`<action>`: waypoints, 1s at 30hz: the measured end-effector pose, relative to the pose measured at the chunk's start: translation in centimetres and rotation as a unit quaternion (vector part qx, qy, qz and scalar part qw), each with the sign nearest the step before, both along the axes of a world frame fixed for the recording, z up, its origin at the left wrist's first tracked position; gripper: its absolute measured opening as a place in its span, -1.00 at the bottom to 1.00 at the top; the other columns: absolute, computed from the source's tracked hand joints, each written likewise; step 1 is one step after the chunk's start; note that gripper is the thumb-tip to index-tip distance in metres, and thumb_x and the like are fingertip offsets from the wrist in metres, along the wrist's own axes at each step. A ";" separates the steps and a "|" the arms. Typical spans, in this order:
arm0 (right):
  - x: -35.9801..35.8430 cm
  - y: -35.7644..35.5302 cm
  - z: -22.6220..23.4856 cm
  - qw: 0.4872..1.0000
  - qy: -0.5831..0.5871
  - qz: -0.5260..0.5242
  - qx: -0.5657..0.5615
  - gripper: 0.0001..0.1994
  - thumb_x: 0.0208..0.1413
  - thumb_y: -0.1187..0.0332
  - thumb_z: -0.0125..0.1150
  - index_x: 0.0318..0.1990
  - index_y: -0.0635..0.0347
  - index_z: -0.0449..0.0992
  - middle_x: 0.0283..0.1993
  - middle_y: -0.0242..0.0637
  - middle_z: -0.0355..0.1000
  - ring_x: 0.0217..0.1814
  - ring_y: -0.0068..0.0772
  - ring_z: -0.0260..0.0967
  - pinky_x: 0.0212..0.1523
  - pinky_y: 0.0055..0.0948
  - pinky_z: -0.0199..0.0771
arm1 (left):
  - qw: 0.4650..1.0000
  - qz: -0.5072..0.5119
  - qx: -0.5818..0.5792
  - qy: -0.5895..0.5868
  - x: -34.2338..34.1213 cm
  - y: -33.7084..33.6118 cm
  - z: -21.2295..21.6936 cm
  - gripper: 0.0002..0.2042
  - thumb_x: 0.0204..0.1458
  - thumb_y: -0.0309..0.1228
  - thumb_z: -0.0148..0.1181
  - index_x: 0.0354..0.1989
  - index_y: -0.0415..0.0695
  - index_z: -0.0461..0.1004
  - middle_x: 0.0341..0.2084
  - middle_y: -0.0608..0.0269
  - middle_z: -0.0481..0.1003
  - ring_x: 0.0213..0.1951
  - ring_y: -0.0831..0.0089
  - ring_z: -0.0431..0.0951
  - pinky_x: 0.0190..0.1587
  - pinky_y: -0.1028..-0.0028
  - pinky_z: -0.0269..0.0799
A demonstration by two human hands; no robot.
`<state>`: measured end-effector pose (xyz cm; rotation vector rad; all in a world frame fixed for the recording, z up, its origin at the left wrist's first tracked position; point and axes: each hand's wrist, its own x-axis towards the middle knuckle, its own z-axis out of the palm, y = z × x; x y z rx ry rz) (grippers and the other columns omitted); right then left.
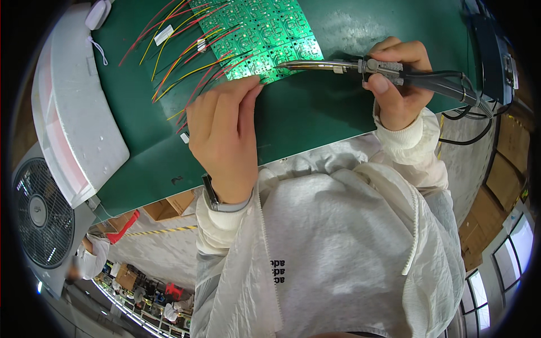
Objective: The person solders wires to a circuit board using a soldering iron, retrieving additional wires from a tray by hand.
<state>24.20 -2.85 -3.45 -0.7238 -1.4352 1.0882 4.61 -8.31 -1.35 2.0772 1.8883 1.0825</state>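
Clamping soldering tool: right grip. Left grip: can't tell. Circuit panel just beyond left: likely light, stiff, brittle; take edges.

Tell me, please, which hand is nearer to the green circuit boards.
Left: the left hand is at the lower edge of the circuit boards; the right hand sits to their right, holding a corded tool.

Only clear lettering I can spot is some small, black, stacked print on the grey shirt. There's a logo on the fan's hub and a dark squiggle on the green table, but tbh both are too tiny to read.
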 end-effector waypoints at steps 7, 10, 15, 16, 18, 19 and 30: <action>-0.1 -0.2 0.0 1.000 -0.023 -0.015 -0.005 -0.71 -0.18 0.39 0.17 -0.34 0.32 0.23 -0.49 -0.18 0.25 -0.63 -0.58 0.16 -0.62 -0.68 0.19 | 0.999 0.009 -0.002 -0.042 -0.2 0.5 -1.2 -0.91 -0.22 -0.64 0.13 -0.49 -0.23 0.41 -0.52 0.28 0.36 -0.50 0.53 0.36 -0.51 0.64 0.27; -0.2 -0.2 0.0 0.999 -0.036 0.000 0.002 -0.72 -0.17 0.40 0.16 -0.34 0.33 0.23 -0.49 -0.18 0.25 -0.63 -0.58 0.16 -0.61 -0.68 0.18 | 0.998 0.013 -0.036 -0.049 -0.5 0.5 -1.2 -0.92 -0.21 -0.64 0.13 -0.50 -0.23 0.41 -0.53 0.29 0.34 -0.52 0.55 0.34 -0.50 0.64 0.27; -0.3 -0.3 0.1 0.999 -0.045 0.007 -0.003 -0.73 -0.17 0.40 0.16 -0.34 0.34 0.24 -0.49 -0.17 0.26 -0.62 -0.58 0.16 -0.60 -0.69 0.18 | 0.998 0.002 -0.036 -0.059 -0.5 0.5 -1.2 -0.93 -0.20 -0.62 0.13 -0.50 -0.23 0.41 -0.53 0.29 0.33 -0.52 0.56 0.33 -0.51 0.65 0.26; -0.2 -0.3 0.1 0.999 -0.045 0.007 -0.003 -0.73 -0.17 0.40 0.16 -0.34 0.34 0.24 -0.49 -0.17 0.26 -0.62 -0.58 0.16 -0.60 -0.69 0.18 | 0.997 0.005 -0.037 -0.069 -0.5 0.5 -1.2 -0.93 -0.20 -0.62 0.13 -0.50 -0.23 0.41 -0.53 0.29 0.33 -0.52 0.56 0.33 -0.50 0.65 0.27; -0.2 -0.3 0.1 0.999 -0.053 0.008 -0.002 -0.73 -0.16 0.40 0.16 -0.35 0.35 0.25 -0.50 -0.17 0.26 -0.62 -0.58 0.16 -0.60 -0.69 0.18 | 0.997 0.005 -0.040 -0.067 -0.4 0.5 -1.2 -0.93 -0.20 -0.62 0.12 -0.50 -0.23 0.41 -0.53 0.29 0.33 -0.51 0.56 0.34 -0.49 0.64 0.28; -0.2 -0.2 0.1 0.999 -0.053 0.008 -0.002 -0.73 -0.16 0.40 0.16 -0.35 0.35 0.25 -0.50 -0.17 0.26 -0.62 -0.58 0.16 -0.60 -0.69 0.18 | 0.996 0.009 -0.044 -0.072 -0.4 0.5 -1.1 -0.93 -0.19 -0.62 0.12 -0.50 -0.23 0.41 -0.53 0.29 0.33 -0.51 0.55 0.34 -0.49 0.64 0.29; -0.1 -0.1 0.2 0.996 -0.086 0.033 0.013 -0.75 -0.17 0.45 0.17 -0.35 0.36 0.26 -0.51 -0.18 0.27 -0.55 -0.54 0.19 -0.53 -0.66 0.19 | 0.991 0.005 -0.067 -0.115 -0.3 0.5 -0.9 -0.92 -0.21 -0.60 0.12 -0.50 -0.19 0.41 -0.51 0.28 0.30 -0.50 0.46 0.33 -0.47 0.54 0.25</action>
